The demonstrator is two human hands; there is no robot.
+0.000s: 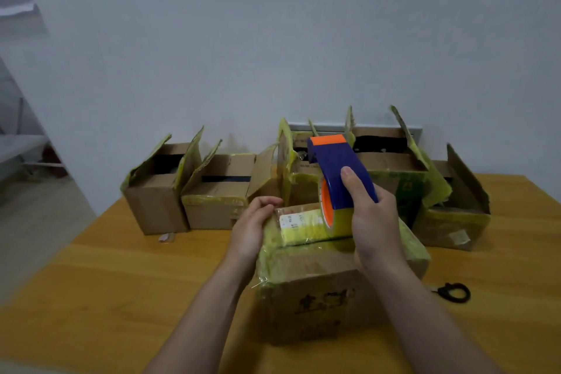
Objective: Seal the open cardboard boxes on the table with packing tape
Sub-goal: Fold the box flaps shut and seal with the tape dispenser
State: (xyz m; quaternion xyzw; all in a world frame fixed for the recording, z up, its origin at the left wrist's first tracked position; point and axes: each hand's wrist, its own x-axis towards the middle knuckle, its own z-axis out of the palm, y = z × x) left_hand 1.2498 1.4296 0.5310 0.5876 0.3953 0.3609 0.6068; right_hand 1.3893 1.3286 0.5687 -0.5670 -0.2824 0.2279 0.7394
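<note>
My right grip [373, 222] wraps the tape dispenser [340, 173], set atop the near box [318, 282] on the desk [121, 267]. My left grip [255, 225] curls over that box's left top edge. The cardboard looks light, worn and easily crushed, so I'd steady its sides and press gently.

The table [106, 267] is smooth wood; the near box [318, 279] is matt cardboard; the dispenser [337, 167] at its 12 o'clock is smooth plastic.
</note>
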